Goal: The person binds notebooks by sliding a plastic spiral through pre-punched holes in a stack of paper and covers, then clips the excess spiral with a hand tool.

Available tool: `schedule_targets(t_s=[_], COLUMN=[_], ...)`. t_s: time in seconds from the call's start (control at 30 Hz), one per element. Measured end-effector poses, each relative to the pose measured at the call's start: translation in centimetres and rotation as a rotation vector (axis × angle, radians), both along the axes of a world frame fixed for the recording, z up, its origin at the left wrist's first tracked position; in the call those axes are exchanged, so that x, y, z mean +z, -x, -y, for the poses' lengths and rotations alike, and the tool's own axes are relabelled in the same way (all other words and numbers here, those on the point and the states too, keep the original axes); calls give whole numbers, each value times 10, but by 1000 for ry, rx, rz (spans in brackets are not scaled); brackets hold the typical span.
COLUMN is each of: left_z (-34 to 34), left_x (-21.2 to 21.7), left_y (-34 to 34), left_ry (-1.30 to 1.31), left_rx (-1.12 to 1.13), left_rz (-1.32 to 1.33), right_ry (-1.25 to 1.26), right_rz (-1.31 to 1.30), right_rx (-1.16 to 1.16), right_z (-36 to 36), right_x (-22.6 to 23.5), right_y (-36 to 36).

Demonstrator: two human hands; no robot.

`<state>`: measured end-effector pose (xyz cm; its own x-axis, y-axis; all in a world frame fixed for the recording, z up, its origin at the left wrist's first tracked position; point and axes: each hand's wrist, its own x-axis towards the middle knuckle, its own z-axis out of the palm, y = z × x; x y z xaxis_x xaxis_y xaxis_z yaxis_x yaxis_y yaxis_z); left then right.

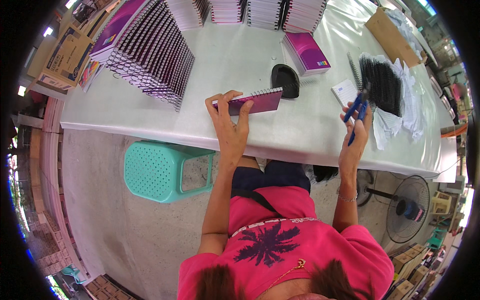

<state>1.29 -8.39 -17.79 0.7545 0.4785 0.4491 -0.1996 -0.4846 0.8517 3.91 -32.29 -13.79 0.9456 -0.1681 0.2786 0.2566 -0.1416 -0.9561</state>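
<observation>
My left hand grips a purple spiral notebook by its left end, thumb on the near cover and fingers over the top. A wire coil runs along the notebook's upper edge. In my right hand is a pair of blue-handled pliers, jaws pointing up and away, held apart from the notebook. Just behind the notebook's right end sits a black dish. A small white notepad lies beside the pliers, partly covered by them. Black wire coils rest on crumpled white plastic at the right.
A tall stack of coil-bound purple notebooks stands at the left. Purple-covered pads lie beyond the dish, with more stacks at the far edge. A green stool and a standing fan are below the table.
</observation>
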Motion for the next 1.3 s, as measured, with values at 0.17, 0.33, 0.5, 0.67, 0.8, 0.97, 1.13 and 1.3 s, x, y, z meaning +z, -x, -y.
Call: schedule_targets(t_s=[0.17,0.33,0.5,0.67,0.8,0.97,1.13,1.3], left_z=[-4,-3,-6,-5,-4,-4,-3,-6], left_x=[-7,-4,-7,-5,-4,-4,-3,-6], left_y=[1,-1,1,3,3,3,2,3], left_ry=[-33,-1,1,37,56,51,85,53], left_rx=[10,-13,-32,-36,-41,-41,-48,-56], left_rz=[-2,4,-26,-38,-40,-23,9,-33], right_ry=[-609,-794,-744,-778,-846,-905,-1047,-1210], right_rz=[-352,-828,-888,-914,-906,-903,-970,-1053], right_rx=[592,1006,1141,1176,1189,1238,1276,1312], right_z=[-29,-67,-81,-87,-87,-89,-88,-88], right_x=[9,-3,-18,-24,-24,-28,-24,-29], right_y=[26,26,15,12,9,6,5,5])
